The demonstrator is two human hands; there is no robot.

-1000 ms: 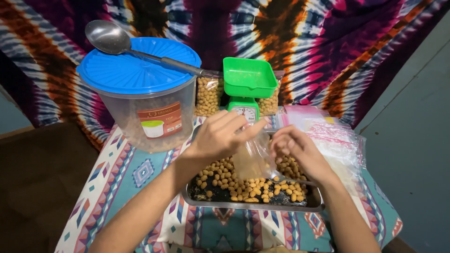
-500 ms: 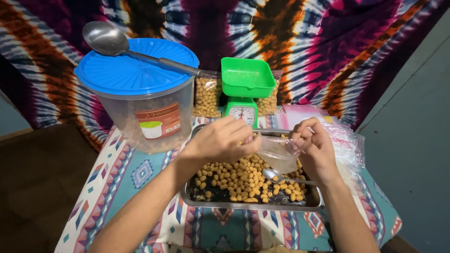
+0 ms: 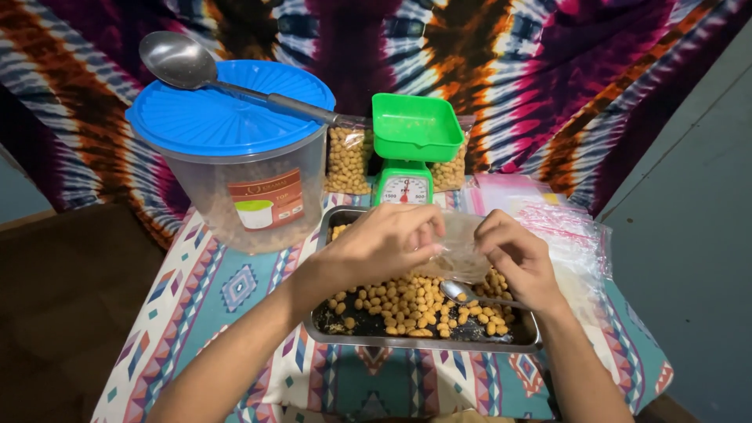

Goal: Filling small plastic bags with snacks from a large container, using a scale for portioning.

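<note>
My left hand [image 3: 384, 243] and my right hand [image 3: 513, 258] both pinch a small clear plastic bag [image 3: 462, 254], holding it between them just above a metal tray [image 3: 423, 338]. The tray holds several small round tan snack balls [image 3: 399, 301] and a metal spoon [image 3: 458, 292] lying among them under my right hand. The bag looks empty, though my fingers hide part of it.
A large clear tub with a blue lid [image 3: 231, 157] stands at the back left with a grey ladle [image 3: 184, 63] on top. A green kitchen scale [image 3: 411, 149] stands behind the tray, flanked by filled snack bags [image 3: 348, 160]. A stack of clear bags [image 3: 564, 235] lies at right.
The bag hung lower over the tray a second ago; my hands have since lifted it and drawn together on its rim. The spoon has come into view in the tray.
</note>
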